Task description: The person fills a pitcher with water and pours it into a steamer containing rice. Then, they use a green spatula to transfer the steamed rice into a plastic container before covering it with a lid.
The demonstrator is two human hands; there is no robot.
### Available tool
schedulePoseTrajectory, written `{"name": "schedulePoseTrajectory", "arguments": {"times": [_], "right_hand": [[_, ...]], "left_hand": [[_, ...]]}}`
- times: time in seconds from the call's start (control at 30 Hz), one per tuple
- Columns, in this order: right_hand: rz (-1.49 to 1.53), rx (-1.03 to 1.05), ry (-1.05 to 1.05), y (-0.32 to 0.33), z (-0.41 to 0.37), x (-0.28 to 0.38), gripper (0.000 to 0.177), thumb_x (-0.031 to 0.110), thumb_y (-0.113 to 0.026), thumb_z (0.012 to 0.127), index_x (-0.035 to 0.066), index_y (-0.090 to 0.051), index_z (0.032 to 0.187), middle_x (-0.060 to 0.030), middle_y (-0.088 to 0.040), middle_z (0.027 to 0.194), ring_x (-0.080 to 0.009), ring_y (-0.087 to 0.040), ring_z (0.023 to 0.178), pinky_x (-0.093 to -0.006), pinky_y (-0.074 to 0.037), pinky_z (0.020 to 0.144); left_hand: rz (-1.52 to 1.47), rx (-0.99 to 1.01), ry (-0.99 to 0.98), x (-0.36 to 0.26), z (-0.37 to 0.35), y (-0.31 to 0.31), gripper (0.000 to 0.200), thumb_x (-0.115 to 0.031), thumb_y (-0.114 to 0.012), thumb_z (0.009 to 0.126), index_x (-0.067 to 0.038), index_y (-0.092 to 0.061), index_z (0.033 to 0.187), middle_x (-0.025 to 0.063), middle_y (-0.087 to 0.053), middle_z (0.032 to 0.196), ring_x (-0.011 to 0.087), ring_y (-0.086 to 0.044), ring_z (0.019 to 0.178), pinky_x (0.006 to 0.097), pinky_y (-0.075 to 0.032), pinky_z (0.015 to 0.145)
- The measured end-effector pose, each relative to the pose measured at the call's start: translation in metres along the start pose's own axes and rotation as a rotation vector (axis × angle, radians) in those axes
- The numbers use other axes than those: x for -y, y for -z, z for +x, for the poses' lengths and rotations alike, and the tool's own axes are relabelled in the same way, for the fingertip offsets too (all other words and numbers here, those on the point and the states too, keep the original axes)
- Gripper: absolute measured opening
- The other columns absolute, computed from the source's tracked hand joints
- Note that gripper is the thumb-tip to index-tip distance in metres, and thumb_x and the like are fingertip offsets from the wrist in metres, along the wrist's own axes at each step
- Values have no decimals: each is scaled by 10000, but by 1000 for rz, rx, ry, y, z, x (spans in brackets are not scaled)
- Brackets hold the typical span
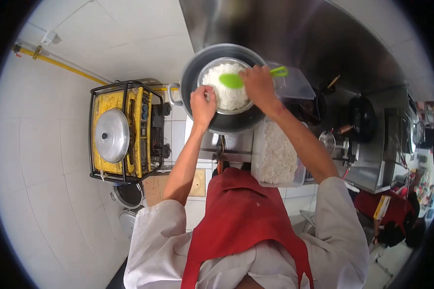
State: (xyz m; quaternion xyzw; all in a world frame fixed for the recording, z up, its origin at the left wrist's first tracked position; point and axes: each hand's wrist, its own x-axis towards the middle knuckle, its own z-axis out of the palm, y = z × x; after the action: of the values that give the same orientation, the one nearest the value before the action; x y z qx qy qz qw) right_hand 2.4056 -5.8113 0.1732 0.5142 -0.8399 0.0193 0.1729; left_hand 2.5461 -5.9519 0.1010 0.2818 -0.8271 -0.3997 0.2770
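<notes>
A large grey metal pot [190,62] stands in front of me, and a smaller round metal bowl [234,112] sits inside it. White rice [231,98] fills the bowl. My right hand [259,85] is closed around a bright green rice paddle [232,81], its flat blade over the rice and its handle poking out to the right. At the bowl's left rim, my left hand [203,102] has its fingers curled onto the edge. Just right of the pot, a clear plastic tub [261,171] holds more rice.
On the left, a metal lid [112,136] rests on a yellow generator [142,125] in a black frame. A clear plastic container [296,84] lies behind the tub. Dark pans [361,118] are farther right. Another person in red [386,212] is at the lower right.
</notes>
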Motion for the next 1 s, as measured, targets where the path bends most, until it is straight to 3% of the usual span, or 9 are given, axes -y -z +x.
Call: {"name": "schedulePoseTrajectory", "arguments": {"times": [0.1,0.27,0.33,0.37,0.47,0.57,0.67,0.8,1.0], "right_hand": [[51,-4,-261,56,-33,-33,183,114,-578,788,103,-628,964,-59,-667,912,-272,-612,880,-453,-397,799],[-135,547,-439,62,-172,-72,125,132,-581,775,110,-650,875,-83,-687,835,-252,-665,779,-434,-410,783],[-130,685,-485,18,-229,-67,118,145,-574,780,111,-653,861,-81,-682,816,-238,-660,809,-425,-406,797],[-158,599,-501,1,-243,-60,123,148,-567,786,113,-655,864,-77,-680,811,-235,-657,817,-424,-402,803],[-210,363,-479,-44,-256,-44,137,156,-551,800,116,-663,870,-67,-675,799,-227,-647,838,-419,-390,823],[-150,226,-359,-77,-246,-46,142,154,-547,804,115,-671,862,-65,-672,789,-223,-641,834,-416,-378,840],[6,262,-305,-94,-250,-42,135,141,-555,798,107,-678,838,-72,-675,780,-220,-646,799,-417,-371,856],[145,422,-235,-101,-247,-42,134,125,-580,771,105,-692,841,-88,-681,771,-232,-662,795,-425,-352,913],[281,601,-163,-98,-255,-41,167,135,-586,762,128,-704,880,-102,-687,848,-251,-661,885,-453,-319,987]], "left_hand": [[34,-15,-97,-13,-13,10,126,-120,-610,855,-7,-650,891,125,-656,802,234,-586,699,357,-468,672],[-247,306,-23,-51,-93,-11,120,-115,-610,887,1,-643,893,96,-651,689,151,-602,597,296,-475,582],[-159,597,97,-39,-136,-40,241,-215,-618,851,9,-631,940,200,-669,808,376,-661,783,444,-509,685],[-46,740,128,-45,-152,-45,405,-263,-616,853,0,-559,1156,254,-656,904,430,-636,879,474,-503,766],[-30,654,36,-33,-206,-92,541,-226,-567,887,-4,-390,1347,320,-612,1031,478,-588,986,490,-480,855],[-184,489,91,-45,-227,-110,586,-186,-473,940,9,-232,1437,351,-561,1137,512,-542,1049,496,-453,911],[-135,561,280,-60,-233,-109,529,-154,-383,974,5,-219,1452,342,-557,1160,502,-533,1077,499,-445,923],[-71,490,316,-75,-233,-110,493,-186,-351,996,-26,-275,1456,308,-589,777,450,-602,707,482,-458,686],[-7,401,195,-65,-239,-118,486,-239,-346,1010,-69,-295,1462,252,-538,612,366,-548,545,417,-449,597]]}}
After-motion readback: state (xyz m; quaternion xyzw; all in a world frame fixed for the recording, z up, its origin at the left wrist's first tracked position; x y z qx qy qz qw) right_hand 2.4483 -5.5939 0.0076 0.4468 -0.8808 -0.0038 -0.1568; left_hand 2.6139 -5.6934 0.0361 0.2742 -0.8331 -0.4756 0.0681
